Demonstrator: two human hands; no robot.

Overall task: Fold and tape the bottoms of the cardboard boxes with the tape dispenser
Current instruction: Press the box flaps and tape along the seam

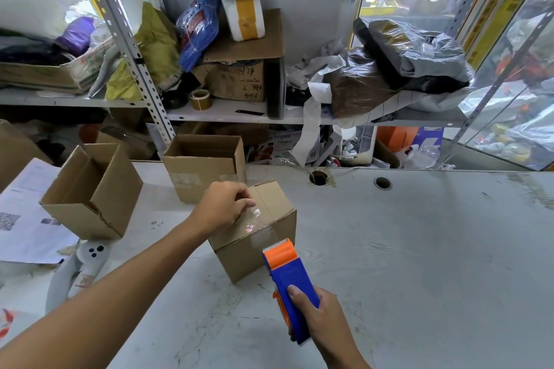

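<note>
A small cardboard box (263, 244) lies bottom-up on the white table (419, 249), its flaps folded shut under a strip of clear tape (254, 223). My left hand (223, 205) presses down on the far left of that taped seam. My right hand (317, 317) grips a blue and orange tape dispenser (289, 278). Its orange toothed head sits at the box's near right edge, where the tape runs down the side. Two more boxes stand open side up: one (90, 192) at the left, one (207, 166) behind.
Printed sheets (27, 213) and a grey plush toy (79, 266) lie at the table's left. Two round holes (318, 177) pierce the tabletop near its back edge. Cluttered metal shelves (239, 112) with boxes, bags and tape rolls rise behind the table.
</note>
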